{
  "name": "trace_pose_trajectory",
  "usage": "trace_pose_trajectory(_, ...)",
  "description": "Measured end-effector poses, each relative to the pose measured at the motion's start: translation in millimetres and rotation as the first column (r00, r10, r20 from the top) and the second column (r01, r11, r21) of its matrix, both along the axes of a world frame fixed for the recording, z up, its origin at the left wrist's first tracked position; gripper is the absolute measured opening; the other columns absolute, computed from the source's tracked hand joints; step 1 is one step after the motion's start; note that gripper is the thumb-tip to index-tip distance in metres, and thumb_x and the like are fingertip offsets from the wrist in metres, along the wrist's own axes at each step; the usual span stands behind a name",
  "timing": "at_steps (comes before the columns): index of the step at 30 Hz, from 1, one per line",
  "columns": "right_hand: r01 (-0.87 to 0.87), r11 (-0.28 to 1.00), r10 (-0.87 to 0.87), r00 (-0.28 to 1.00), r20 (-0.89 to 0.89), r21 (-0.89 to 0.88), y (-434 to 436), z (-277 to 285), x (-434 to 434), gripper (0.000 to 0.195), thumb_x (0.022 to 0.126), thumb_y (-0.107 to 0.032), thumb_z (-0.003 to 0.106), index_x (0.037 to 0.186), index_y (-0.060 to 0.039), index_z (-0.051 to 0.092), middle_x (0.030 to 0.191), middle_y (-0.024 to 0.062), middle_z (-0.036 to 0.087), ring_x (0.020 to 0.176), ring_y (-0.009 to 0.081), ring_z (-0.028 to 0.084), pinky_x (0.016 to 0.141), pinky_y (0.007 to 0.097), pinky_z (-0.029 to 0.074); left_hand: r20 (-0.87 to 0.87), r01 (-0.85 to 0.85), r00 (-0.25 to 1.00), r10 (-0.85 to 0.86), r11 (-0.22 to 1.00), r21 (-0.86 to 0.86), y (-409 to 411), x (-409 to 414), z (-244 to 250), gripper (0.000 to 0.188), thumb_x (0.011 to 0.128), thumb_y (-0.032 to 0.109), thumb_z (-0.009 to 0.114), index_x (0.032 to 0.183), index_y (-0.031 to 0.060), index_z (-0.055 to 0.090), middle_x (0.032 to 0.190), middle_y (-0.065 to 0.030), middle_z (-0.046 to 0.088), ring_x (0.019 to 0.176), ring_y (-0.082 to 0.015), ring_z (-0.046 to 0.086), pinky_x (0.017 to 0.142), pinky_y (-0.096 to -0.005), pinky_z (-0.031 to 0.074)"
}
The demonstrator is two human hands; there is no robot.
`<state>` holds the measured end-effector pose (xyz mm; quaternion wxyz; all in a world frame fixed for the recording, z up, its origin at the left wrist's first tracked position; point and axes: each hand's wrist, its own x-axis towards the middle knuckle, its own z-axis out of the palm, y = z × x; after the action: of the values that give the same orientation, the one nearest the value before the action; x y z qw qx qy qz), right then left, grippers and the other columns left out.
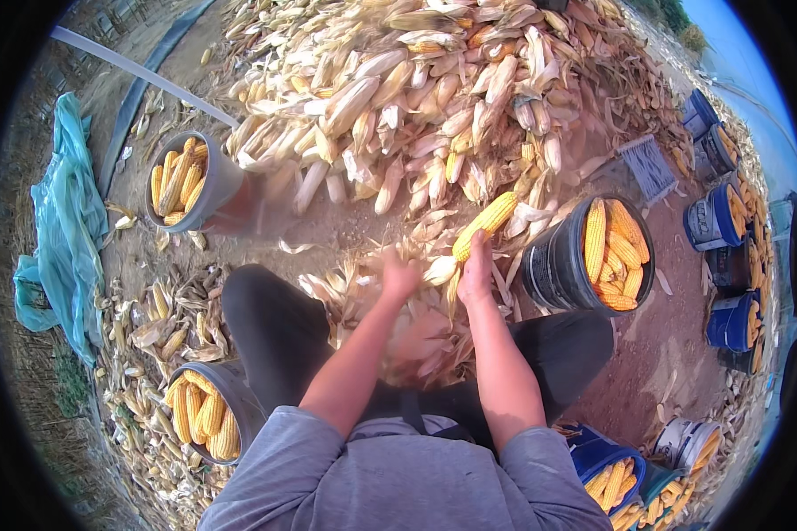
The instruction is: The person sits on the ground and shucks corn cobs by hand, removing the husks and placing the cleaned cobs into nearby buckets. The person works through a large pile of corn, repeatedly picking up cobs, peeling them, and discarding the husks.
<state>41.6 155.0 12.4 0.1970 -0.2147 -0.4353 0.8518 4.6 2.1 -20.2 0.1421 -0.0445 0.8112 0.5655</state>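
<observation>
A bare yellow ear of corn [490,222] is gripped near its lower end by my right hand [476,271], its tip tilted up to the right. Pale husk [442,271] hangs at the ear's lower end, between my two hands. Just left of it is my left hand [400,273], blurred, with its fingers curled. Whether those fingers hold any husk is unclear. Loose husks [425,335] lie on the ground between my bent legs. Close to my right knee stands a black bucket [546,269] filled with husked ears.
Ahead rises a large heap of unhusked corn [398,86]. Buckets of ears stand at the left front [222,176] and by my left hip [239,401]. Several more buckets line the right side [707,219]. A white pole [146,74] slants toward the heap beyond teal plastic sheeting [73,219].
</observation>
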Motion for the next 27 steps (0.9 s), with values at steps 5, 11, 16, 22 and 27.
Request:
trace_pose_trajectory(5,-0.200,0.732,0.104,0.977,0.184,0.651,2.8,18.9,-0.1,0.057,0.092,-0.038,0.077,0.130,-0.0030,0.053,0.099,0.0112,0.070,0.077,0.0254,0.068,0.073,0.0373,0.056,-0.453,-0.114,0.890,0.047,0.986,-0.122,-0.2,-8.3,9.9,0.074,0.093,0.021,0.067,0.154,-0.0003,0.031,0.130,-0.0200,0.062,0.118,-0.0273,0.060,0.102,-0.0388,0.047)
trace_pose_trajectory(11,-0.548,0.360,0.191,0.836,0.515,0.755,-46.6,9.2,7.9,0.054,0.081,-0.026,0.079,0.129,-0.0105,0.059,0.109,0.0225,0.072,0.107,0.0396,0.068,0.087,0.0455,0.054,-0.030,-0.171,0.971,0.239,0.772,0.612,8.9,-17.0,42.6,0.032,0.101,0.021,0.065,0.121,-0.0015,0.055,0.105,-0.0114,0.072,0.093,-0.0185,0.067,0.083,-0.0341,0.054)
trace_pose_trajectory(16,-0.670,0.329,0.127,0.729,0.672,0.665,-59.4,-14.3,8.8,0.044,0.083,-0.031,0.073,0.118,-0.0070,0.062,0.106,0.0230,0.071,0.106,0.0412,0.067,0.086,0.0465,0.053,0.007,-0.248,0.950,0.311,0.743,0.622,5.7,-0.5,28.0,0.027,0.095,0.017,0.069,0.111,-0.0018,0.058,0.093,-0.0093,0.070,0.081,-0.0164,0.066,0.074,-0.0332,0.054)
trace_pose_trajectory(22,-0.750,0.161,0.190,0.661,0.726,0.641,-67.8,-25.1,5.0,0.031,0.091,-0.018,0.060,0.120,-0.0059,0.057,0.103,0.0253,0.071,0.101,0.0444,0.067,0.086,0.0518,0.053,-0.084,-0.185,0.972,0.218,0.938,0.293,-7.5,-23.9,42.6,0.026,0.080,0.011,0.072,0.099,-0.0039,0.063,0.081,-0.0105,0.070,0.071,-0.0179,0.067,0.067,-0.0361,0.055)
trace_pose_trajectory(27,-0.767,0.045,0.190,0.635,0.749,0.640,-81.9,-24.4,1.8,0.030,0.091,-0.016,0.058,0.118,-0.0042,0.058,0.104,0.0231,0.072,0.102,0.0420,0.068,0.087,0.0511,0.053,-0.156,-0.078,0.982,0.110,0.977,0.199,-22.4,-31.8,56.3,0.019,0.080,0.010,0.070,0.092,-0.0030,0.061,0.075,-0.0078,0.068,0.065,-0.0157,0.065,0.062,-0.0337,0.054)
